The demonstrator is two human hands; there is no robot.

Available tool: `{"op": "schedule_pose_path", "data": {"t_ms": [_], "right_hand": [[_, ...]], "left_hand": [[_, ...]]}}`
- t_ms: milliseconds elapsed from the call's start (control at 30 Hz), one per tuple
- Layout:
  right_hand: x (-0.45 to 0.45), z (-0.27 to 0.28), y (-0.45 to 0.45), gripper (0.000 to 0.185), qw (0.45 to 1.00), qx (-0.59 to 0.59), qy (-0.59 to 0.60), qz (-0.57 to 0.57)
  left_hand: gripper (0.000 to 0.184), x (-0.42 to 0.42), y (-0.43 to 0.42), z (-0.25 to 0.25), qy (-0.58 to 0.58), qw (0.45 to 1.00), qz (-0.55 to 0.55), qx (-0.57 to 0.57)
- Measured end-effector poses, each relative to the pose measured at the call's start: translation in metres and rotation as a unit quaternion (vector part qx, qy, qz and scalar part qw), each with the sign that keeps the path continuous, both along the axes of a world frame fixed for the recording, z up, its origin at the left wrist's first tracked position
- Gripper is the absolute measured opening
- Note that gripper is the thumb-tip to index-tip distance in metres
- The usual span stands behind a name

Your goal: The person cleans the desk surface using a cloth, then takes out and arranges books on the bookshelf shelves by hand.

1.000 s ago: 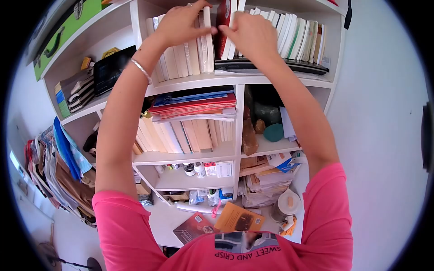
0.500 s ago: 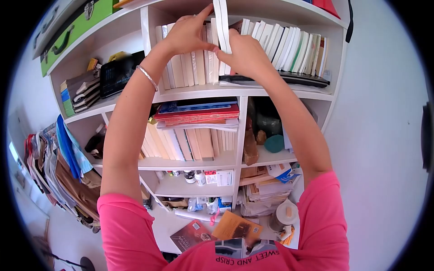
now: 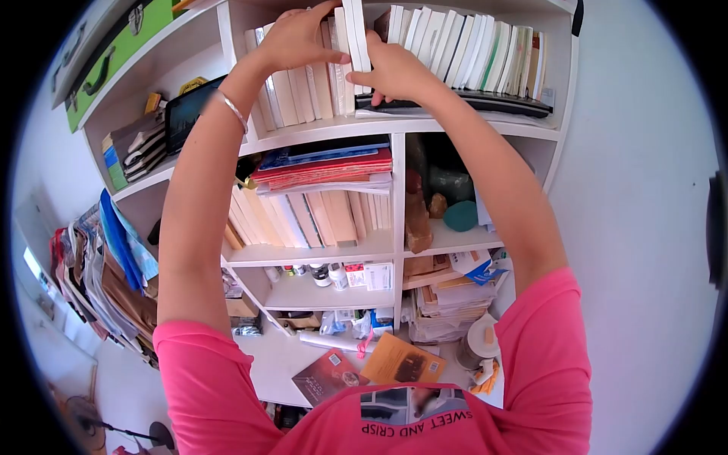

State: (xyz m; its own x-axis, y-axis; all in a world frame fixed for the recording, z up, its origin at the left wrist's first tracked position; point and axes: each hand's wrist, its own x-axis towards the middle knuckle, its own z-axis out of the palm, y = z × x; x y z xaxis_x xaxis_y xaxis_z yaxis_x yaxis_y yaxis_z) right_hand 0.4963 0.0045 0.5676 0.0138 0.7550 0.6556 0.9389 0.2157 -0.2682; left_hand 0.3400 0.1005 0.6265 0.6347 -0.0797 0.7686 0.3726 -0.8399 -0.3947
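Observation:
Two thin white books (image 3: 356, 34) stand upright side by side on the top shelf, rising past the upper image edge. My left hand (image 3: 297, 38) is on their left side, its thumb against the lower spine and its fingertips near the top. From the right, my right hand (image 3: 398, 72) grips the same books, its thumb across the spines and its other fingers partly hidden behind them. Left of them stands a row of cream books (image 3: 292, 95), partly covered by my left hand. Another row of white books (image 3: 462, 49) leans to the right of my right hand.
A flat black item (image 3: 493, 104) lies under the right row. Below, a shelf holds red folders (image 3: 326, 173) stacked on upright books. Two books, one dark red (image 3: 326, 375) and one orange (image 3: 402, 359), lie on the desktop. Clothes (image 3: 106, 280) hang at left.
The view has shifted, so the shelf sits higher and slightly left. Both hands remain on the white books, which lean slightly more to the left.

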Motion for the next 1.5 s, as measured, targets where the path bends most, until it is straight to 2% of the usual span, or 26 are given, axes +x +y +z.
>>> {"op": "schedule_pose_path", "data": {"t_ms": [33, 67, 133, 233, 400, 433, 467, 533, 600, 633, 700, 733, 767, 833, 933, 1067, 1167, 1367, 1433, 1500], "right_hand": [[0.0, 0.0, -0.002, 0.06, 1.0, 0.0, 0.002, 0.002], [0.0, 0.001, -0.004, 0.056, 1.0, -0.001, 0.001, -0.014], [0.001, 0.002, -0.009, 0.047, 0.999, 0.015, -0.007, -0.045], [0.006, 0.003, -0.009, 0.044, 0.994, 0.034, -0.059, -0.082], [0.014, -0.004, -0.011, 0.047, 0.992, 0.069, -0.032, -0.097], [0.01, -0.008, -0.008, 0.049, 0.983, 0.11, -0.061, -0.137], [0.007, -0.011, -0.006, 0.051, 0.969, 0.151, -0.089, -0.176], [0.0, -0.012, -0.006, 0.052, 0.972, 0.145, -0.062, -0.176], [-0.002, -0.015, -0.007, 0.055, 0.976, 0.129, -0.026, -0.173], [0.0, -0.016, -0.006, 0.055, 0.976, 0.129, -0.026, -0.174], [0.004, -0.017, -0.004, 0.054, 0.976, 0.143, -0.014, -0.163], [0.006, -0.018, -0.003, 0.054, 0.976, 0.143, -0.013, -0.163], [0.009, -0.02, -0.002, 0.054, 0.977, 0.155, -0.017, -0.146], [0.008, -0.021, -0.004, 0.053, 0.978, 0.167, -0.024, -0.126], [0.001, -0.023, -0.004, 0.051, 0.976, 0.171, -0.016, -0.137], [-0.003, -0.024, -0.011, 0.052, 0.972, 0.178, -0.012, -0.153], [-0.014, -0.029, -0.048, 0.052, 0.973, 0.197, 0.031, -0.115], [-0.021, -0.044, -0.097, 0.049, 0.97, 0.23, 0.039, -0.069], [-0.028, -0.054, -0.115, 0.046, 0.952, 0.289, 0.095, -0.031], [-0.029, -0.068, -0.127, 0.043, 0.949, 0.297, 0.097, -0.025]], "left_hand": [[0.042, -0.001, -0.006, 0.002, 0.005, 0.999, -0.042, 0.025], [0.042, -0.001, -0.006, 0.002, 0.005, 0.999, -0.04, 0.027], [0.093, 0.003, 0.001, -0.003, 0.001, 0.997, 0.058, -0.046], [0.095, 0.006, 0.006, -0.006, -0.026, 0.998, 0.041, -0.028], [0.095, 0.005, 0.011, -0.011, -0.04, 0.999, 0.025, 0.018], [0.095, 0.004, 0.008, -0.01, -0.041, 0.999, 0.025, 0.018], [0.093, 0.002, 0.004, -0.009, -0.03, 0.998, 0.046, 0.005], [0.092, 0.002, 0.0, -0.013, -0.016, 0.998, 0.065, -0.007], [0.084, 0.003, 0.004, -0.026, -0.08, 0.99, 0.063, 0.1], [0.084, -0.001, 0.004, -0.035, -0.079, 0.99, 0.063, 0.1], [0.077, -0.011, 0.001, -0.057, -0.052, 0.99, 0.014, 0.133], [0.062, -0.017, -0.005, -0.072, -0.023, 0.995, -0.016, 0.094], [0.062, -0.022, -0.007, -0.086, -0.023, 0.995, -0.016, 0.094], [0.047, -0.033, -0.008, -0.108, 0.056, 0.995, 0.028, 0.08], [0.043, -0.043, -0.013, -0.119, 0.097, 0.995, 0.022, 0.015], [0.043, -0.044, -0.014, -0.119, 0.088, 0.996, 0.011, 0.012], [0.042, -0.044, -0.014, -0.12, 0.082, 0.997, 0.007, 0.007], [0.042, -0.046, -0.012, -0.121, 0.079, 0.997, 0.004, 0.019], [0.041, -0.046, -0.01, -0.122, 0.066, 0.998, 0.007, 0.021], [0.041, -0.046, -0.01, -0.124, 0.069, 0.997, 0.012, 0.027]]}}
